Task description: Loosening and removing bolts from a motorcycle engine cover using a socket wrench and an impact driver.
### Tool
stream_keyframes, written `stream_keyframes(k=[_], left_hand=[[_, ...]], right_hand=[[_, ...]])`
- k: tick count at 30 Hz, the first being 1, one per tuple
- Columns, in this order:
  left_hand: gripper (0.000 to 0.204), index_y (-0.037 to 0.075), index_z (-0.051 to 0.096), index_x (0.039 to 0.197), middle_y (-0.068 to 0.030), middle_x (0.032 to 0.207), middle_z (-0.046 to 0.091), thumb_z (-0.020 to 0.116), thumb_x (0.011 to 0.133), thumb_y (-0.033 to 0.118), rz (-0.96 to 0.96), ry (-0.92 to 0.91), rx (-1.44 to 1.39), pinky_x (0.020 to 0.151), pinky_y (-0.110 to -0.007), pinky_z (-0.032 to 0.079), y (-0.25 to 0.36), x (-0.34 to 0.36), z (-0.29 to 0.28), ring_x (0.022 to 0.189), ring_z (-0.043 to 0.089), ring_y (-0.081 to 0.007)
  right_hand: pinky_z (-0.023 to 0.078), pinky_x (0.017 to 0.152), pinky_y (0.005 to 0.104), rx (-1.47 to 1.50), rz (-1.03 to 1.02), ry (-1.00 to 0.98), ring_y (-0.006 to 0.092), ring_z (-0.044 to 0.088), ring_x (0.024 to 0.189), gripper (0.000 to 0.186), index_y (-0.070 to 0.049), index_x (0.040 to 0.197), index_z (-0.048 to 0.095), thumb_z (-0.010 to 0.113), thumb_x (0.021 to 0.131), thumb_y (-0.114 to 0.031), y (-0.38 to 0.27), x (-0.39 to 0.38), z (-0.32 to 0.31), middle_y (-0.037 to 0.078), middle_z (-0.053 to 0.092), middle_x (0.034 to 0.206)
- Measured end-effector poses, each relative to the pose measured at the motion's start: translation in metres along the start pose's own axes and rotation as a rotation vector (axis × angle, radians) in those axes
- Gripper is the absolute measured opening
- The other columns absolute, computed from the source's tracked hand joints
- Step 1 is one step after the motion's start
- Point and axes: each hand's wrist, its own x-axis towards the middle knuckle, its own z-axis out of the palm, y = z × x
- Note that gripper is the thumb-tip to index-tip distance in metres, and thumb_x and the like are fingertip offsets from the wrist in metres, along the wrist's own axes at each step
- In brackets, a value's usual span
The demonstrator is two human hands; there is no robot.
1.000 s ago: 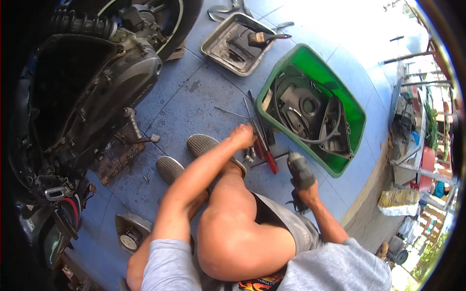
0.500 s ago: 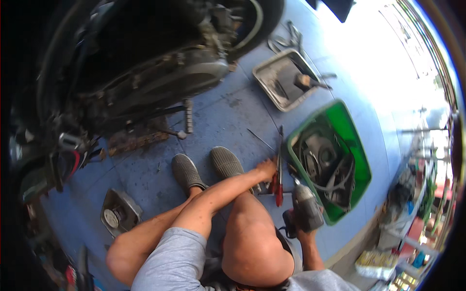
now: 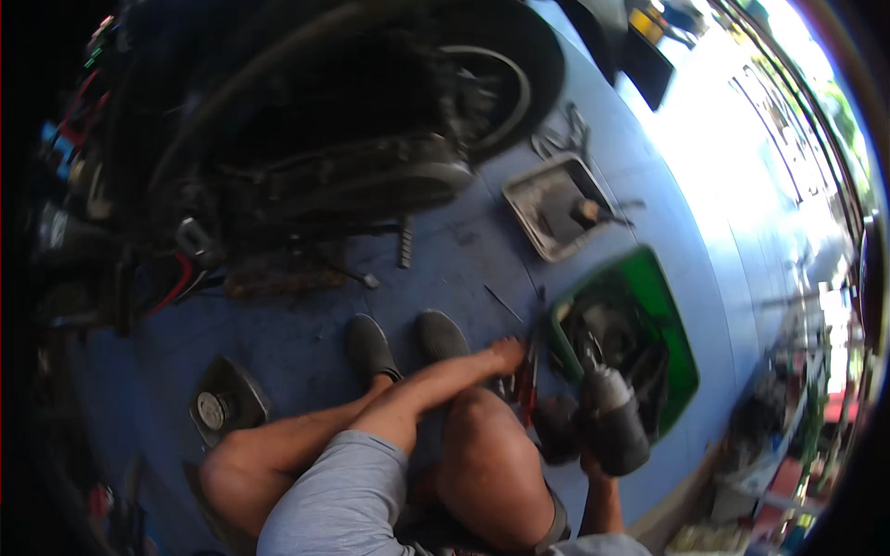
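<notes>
Right hand (image 3: pixel 593 463) grips a power tool (image 3: pixel 610 422) at four o'clock; left hand (image 3: pixel 508 354), curled beside it, reaches among red-handled tools (image 3: pixel 528 380), grip unclear, likely picking one.

Metal tray (image 3: pixel 542 215) behind bin (image 3: pixel 669 306); scooter (image 3: pixel 306 157) left.

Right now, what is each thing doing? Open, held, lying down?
Left hand: reaching down to the red-handled tools on the floor.
Right hand: gripping a power tool, held upright.
Green bin: open, full of parts.
Metal tray: flat on the floor, a few bits inside.
Scooter: parked.
</notes>
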Motion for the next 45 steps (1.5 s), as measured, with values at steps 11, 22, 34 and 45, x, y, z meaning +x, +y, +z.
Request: stream_keyframes(k=[11,22,34,45], left_hand=[[0.028,-0.004,0.053,0.096,-0.0229,0.069,0.058,0.052,0.088,0.023,0.151,0.367,0.063,0.057,-0.046,0.051,-0.035,-0.208,-0.152,0.062,0.063,-0.0365],[0.035,0.011,0.047,0.071,0.0021,0.055,0.036,0.043,0.097,0.035,0.491,1.090,-2.091,0.043,-0.027,0.036,-0.023,-0.397,-0.247,0.043,0.037,-0.0112],[0.034,0.011,0.045,0.071,0.0028,0.059,0.037,0.046,0.097,0.033,0.829,1.386,-2.906,0.049,-0.026,0.036,-0.098,-0.362,-0.196,0.052,0.038,-0.0105],[0.028,0.012,0.044,0.079,0.0036,0.061,0.037,0.047,0.098,0.033,-0.135,1.321,-2.588,0.054,-0.028,0.040,-0.119,-0.333,-0.183,0.053,0.039,-0.0089]], right_hand=[[0.045,0.072,0.0307,1.488,0.085,-0.192,0.0099,0.054,0.077,0.044,-0.010,0.114,0.051,0.072,0.079,-0.026,0.012,0.027,-0.024,-0.002,0.055,0.080],[0.052,0.071,0.0300,0.526,-0.557,-0.446,0.0198,0.067,0.076,0.052,-0.002,0.097,0.066,0.086,0.056,-0.028,-0.099,0.118,0.079,0.008,0.067,0.087],[0.052,0.064,0.0344,0.545,-0.749,-0.751,0.0260,0.064,0.075,0.035,-0.002,0.099,0.065,0.073,0.069,-0.018,-0.125,0.104,0.220,0.013,0.061,0.093],[0.048,0.056,0.0385,0.216,-0.830,-0.802,0.0310,0.060,0.064,0.031,-0.002,0.099,0.058,0.061,0.075,-0.021,-0.132,0.135,0.200,0.013,0.055,0.074]])
